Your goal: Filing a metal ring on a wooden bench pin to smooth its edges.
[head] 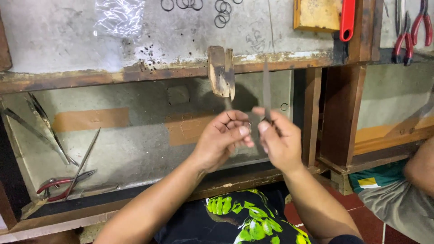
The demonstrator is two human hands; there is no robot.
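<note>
Head view: two bare hands meet just below a wooden peg [221,72] that juts from the front edge of a workbench [90,79].
Right hand: right hand [280,142] is clenched round a slim metal file [266,88] — the blade stands upright, its tip up at the bench edge beside the peg.
Left hand: left hand [224,138] has fingers curled, thumb and fingertips pinched together on something too small to make out; it touches the right hand's fingertips.
File position: between the peg and a wooden post [312,113], in front of the tray.
Tray: a shallow tray [144,144] under the bench holds red-handled pliers [61,185] and long metal tweezers [45,131], well apart from the hands.
Bench top: wire rings [221,13], a crumpled plastic bag [118,16], a yellow block [316,14] — more red-handled pliers [412,34] at far right.
Neighbour: another person's arm [420,167] at the right edge.
</note>
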